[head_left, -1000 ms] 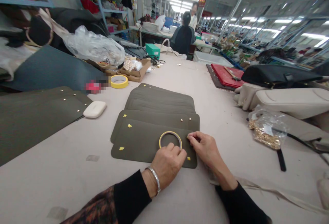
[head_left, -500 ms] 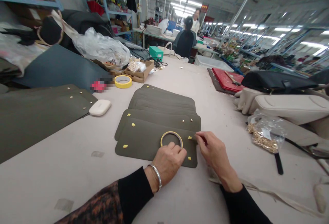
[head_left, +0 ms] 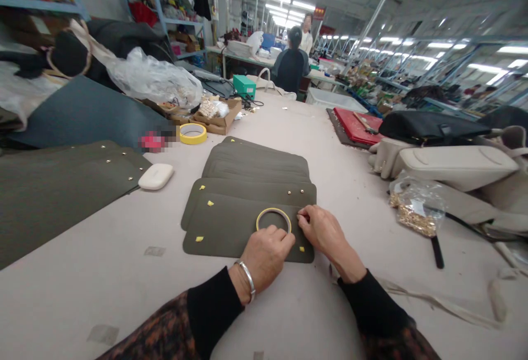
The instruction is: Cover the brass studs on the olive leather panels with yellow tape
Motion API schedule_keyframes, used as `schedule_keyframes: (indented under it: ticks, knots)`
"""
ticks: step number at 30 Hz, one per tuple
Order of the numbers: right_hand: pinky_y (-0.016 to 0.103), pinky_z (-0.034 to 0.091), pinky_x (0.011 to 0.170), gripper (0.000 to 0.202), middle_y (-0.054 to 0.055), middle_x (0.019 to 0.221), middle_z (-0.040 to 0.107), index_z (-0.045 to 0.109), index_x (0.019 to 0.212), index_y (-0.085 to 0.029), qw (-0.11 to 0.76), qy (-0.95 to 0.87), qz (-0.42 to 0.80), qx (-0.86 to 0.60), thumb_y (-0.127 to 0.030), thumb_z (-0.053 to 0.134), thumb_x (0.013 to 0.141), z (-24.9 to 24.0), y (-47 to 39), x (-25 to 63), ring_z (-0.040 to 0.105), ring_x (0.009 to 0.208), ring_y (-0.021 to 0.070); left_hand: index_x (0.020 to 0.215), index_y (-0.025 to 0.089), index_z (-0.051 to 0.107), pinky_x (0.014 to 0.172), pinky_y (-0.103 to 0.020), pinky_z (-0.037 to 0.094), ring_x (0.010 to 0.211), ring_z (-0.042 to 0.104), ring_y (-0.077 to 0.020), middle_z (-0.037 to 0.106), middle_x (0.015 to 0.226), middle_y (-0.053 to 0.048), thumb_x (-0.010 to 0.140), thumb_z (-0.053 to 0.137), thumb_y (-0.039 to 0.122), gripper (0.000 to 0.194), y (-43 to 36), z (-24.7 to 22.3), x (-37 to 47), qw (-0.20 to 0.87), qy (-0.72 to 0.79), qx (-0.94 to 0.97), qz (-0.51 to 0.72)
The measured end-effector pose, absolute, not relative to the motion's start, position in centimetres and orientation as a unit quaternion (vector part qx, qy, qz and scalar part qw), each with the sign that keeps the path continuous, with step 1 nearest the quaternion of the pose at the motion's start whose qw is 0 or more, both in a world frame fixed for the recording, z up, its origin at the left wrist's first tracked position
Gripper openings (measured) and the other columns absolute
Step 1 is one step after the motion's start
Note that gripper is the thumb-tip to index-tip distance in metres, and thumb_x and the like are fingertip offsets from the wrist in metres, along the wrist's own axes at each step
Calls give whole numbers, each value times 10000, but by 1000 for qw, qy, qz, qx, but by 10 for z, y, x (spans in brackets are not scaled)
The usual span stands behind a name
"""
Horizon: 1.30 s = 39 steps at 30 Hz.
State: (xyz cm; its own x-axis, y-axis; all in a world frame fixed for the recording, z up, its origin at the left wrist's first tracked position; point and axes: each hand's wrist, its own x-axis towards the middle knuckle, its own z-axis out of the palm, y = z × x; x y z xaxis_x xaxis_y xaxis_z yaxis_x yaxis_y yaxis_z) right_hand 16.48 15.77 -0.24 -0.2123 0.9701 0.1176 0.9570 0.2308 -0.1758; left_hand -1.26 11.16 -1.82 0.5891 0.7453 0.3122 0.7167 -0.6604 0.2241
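Dark olive panels [head_left: 235,222] lie overlapped on the table, the nearest one bearing small yellow tape pieces [head_left: 199,239]. Over its right half, my left hand [head_left: 268,252] is closed on a thin yellow tape roll [head_left: 274,210]. My right hand [head_left: 324,230] is just to the right, its thumb and fingertips pinched at the panel's right end; whatever is between them is too small to make out. The upper right tape piece is hidden by this hand. Two metal studs [head_left: 296,191] show on the panel behind.
A white rounded case [head_left: 156,176] and larger olive sheets [head_left: 53,189] lie left. Behind are a thicker yellow tape roll [head_left: 193,134] and a cardboard box [head_left: 223,120]. To the right lie a bag of gold hardware [head_left: 416,214] and pale bags [head_left: 457,167]. A person [head_left: 292,65] sits far back.
My right hand has moved left from beyond the panel's right edge onto it, over the upper right tape piece. My left hand still holds the roll. The whole view has shifted slightly.
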Motion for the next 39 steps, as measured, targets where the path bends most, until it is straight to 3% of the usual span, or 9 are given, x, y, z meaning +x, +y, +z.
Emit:
schedule_keyframes:
  ticks: [7, 11, 14, 20, 24, 28, 30, 35, 39]
  knots:
    - [230, 378, 513, 105, 2, 618, 643, 646, 683, -196, 71, -810, 230, -534, -170, 583, 763, 27, 121, 165, 572, 554, 139, 1196, 201, 524, 733, -223, 533, 783, 650, -121, 680, 903, -30, 950, 400, 210, 276, 119, 6, -37, 83, 386, 842, 369]
    - [257, 488, 663, 172, 37, 859, 688, 651, 952, -200, 282, -783, 230, -504, -179, 525, 837, 33, 106, 158, 626, 729, 153, 1358, 188, 346, 695, -225, 548, 759, 667, -125, 690, 989, -37, 955, 406, 251, 412, 114, 18, -39, 133, 396, 838, 351]
    - [272, 510, 720, 213, 68, 969, 661, 606, 1051, -189, 374, -796, 202, -432, -166, 514, 861, 33, 104, 152, 618, 801, 152, 1342, 174, 339, 667, -231, 545, 728, 671, -135, 693, 974, -47, 964, 398, 285, 399, 111, 17, -36, 131, 405, 837, 345]
    - [273, 493, 682, 151, 41, 793, 638, 603, 911, -193, 369, -843, 103, -377, -111, 481, 874, 32, 105, 147, 595, 744, 151, 1304, 172, 351, 654, -248, 523, 769, 673, -159, 689, 980, -47, 962, 414, 293, 368, 108, 12, -32, 84, 383, 853, 344]
    - [253, 469, 611, 157, 21, 679, 606, 593, 819, -185, 374, -840, 30, -391, -91, 472, 851, 28, 103, 146, 569, 629, 132, 1094, 200, 487, 592, -236, 474, 694, 649, -144, 663, 810, 8, 963, 389, 238, 168, 107, 17, -32, 101, 397, 856, 315]
    - [241, 460, 591, 167, 18, 653, 609, 607, 778, -184, 381, -823, 8, -421, -98, 471, 821, 25, 99, 139, 569, 609, 126, 915, 196, 531, 556, -226, 434, 693, 635, -134, 642, 776, 13, 958, 369, 209, 168, 108, 19, -34, 103, 416, 854, 296]
    - [231, 458, 571, 147, 14, 654, 621, 626, 762, -182, 395, -791, 65, -463, -132, 494, 803, 23, 99, 135, 566, 584, 119, 873, 189, 538, 541, -237, 419, 667, 620, -141, 623, 735, 7, 949, 369, 194, 185, 109, 17, -33, 74, 423, 852, 299]
    - [229, 481, 477, 165, 1, 557, 607, 629, 708, -155, 432, -575, 368, -590, -312, 606, 752, 9, 120, 136, 558, 479, 119, 787, 191, 518, 538, -266, 402, 582, 547, -149, 561, 655, 7, 929, 382, 163, 199, 103, 11, -29, -5, 410, 849, 334]
    - [229, 496, 462, 300, 11, 559, 609, 651, 748, -116, 380, -493, 501, -601, -400, 702, 669, -13, 140, 154, 555, 470, 113, 800, 193, 510, 550, -273, 415, 609, 541, -163, 566, 690, 0, 911, 427, 139, 148, 103, 2, -28, -12, 449, 857, 253]
